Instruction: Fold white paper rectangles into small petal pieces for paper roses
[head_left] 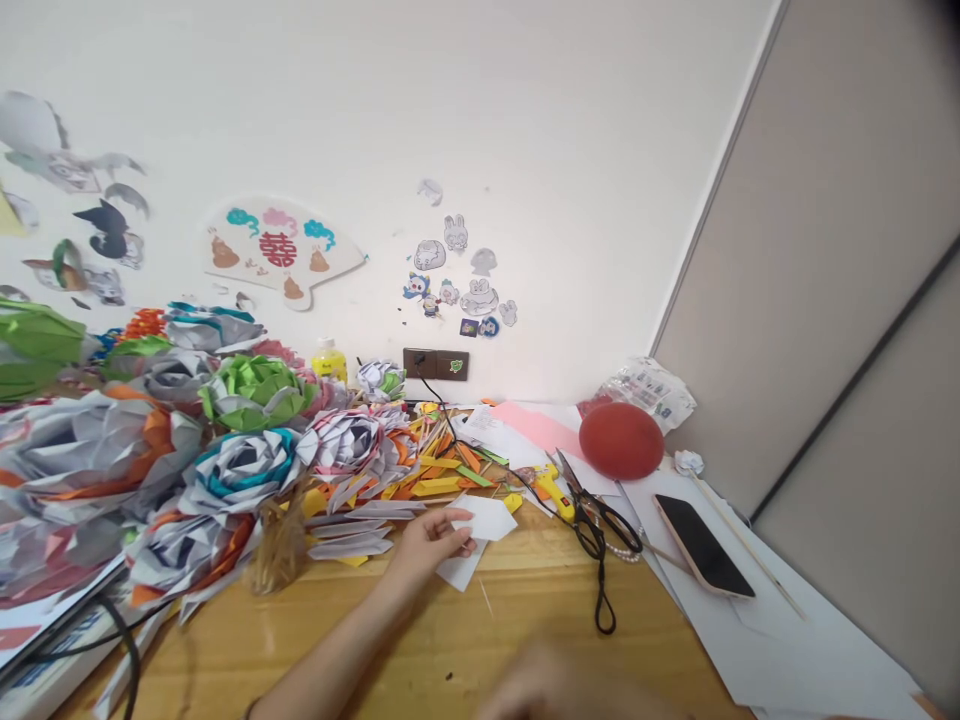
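Observation:
My left hand (427, 543) is closed on a small white piece of paper (491, 519), pinched between thumb and fingers at its left end. The paper's right end is folded to a point. Beneath it, a second white piece of paper (462, 568) lies on the wooden table, or is part of the same sheet; I cannot tell. My right hand (559, 685) is a blur at the bottom edge, apart from the paper, and its fingers cannot be made out. Folded grey-white strips (351, 538) lie left of my left hand, beside yellow and orange folded strips (431, 478).
Large folded-paper flowers (247, 465) crowd the left side. Black-handled scissors (592, 520) and a yellow glue gun (553, 492) lie right of centre, its cord running to the wall socket (436, 364). Further right are a red balloon (621, 441), a phone (703, 545) and white sheets (810, 660).

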